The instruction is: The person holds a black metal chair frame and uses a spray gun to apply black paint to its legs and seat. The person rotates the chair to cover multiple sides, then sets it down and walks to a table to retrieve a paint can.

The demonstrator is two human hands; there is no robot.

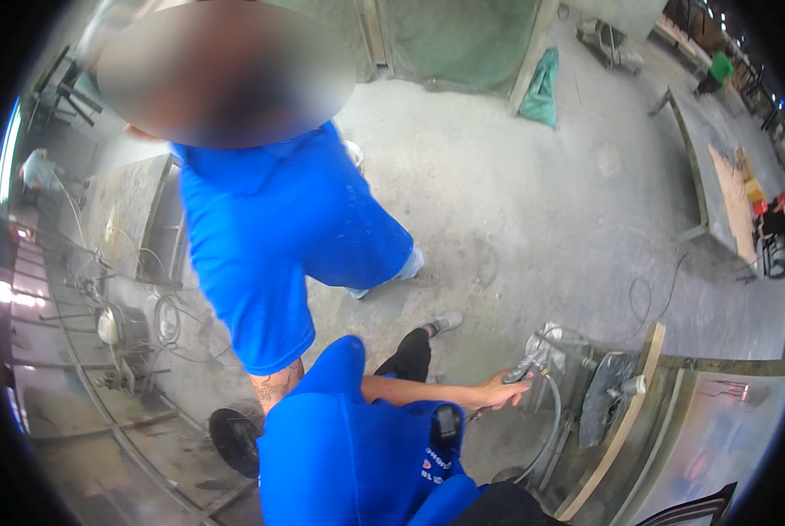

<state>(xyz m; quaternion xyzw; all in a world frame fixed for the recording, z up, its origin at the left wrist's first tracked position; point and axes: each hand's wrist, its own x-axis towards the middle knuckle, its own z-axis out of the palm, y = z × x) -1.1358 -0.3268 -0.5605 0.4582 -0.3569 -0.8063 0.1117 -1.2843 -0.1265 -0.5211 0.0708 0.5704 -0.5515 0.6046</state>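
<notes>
My left arm reaches across to the right from a blue sleeve. At its end, my left hand (pixel 498 391) is closed at the grip of what looks like a metal spray gun (pixel 526 368); its exact kind is hard to make out. A grey hose (pixel 557 412) runs down from beside the gun. Just past the gun is a crumpled whitish wrapping (pixel 548 342). My right hand does not show. Close on the left, a co-worker in a blue shirt (pixel 270 228) leans over, and that person's tattooed forearm (pixel 276 384) passes behind my torso.
At right, a wooden strip (pixel 616 430) and a dark grey slab (pixel 604 399) lean by a metal-framed bench (pixel 717 430). Cable (pixel 642 302) crosses the concrete floor. A long table (pixel 717 175) stands far right, a green sack (pixel 541 88) at the back. Hoses and machinery (pixel 121 324) lie left.
</notes>
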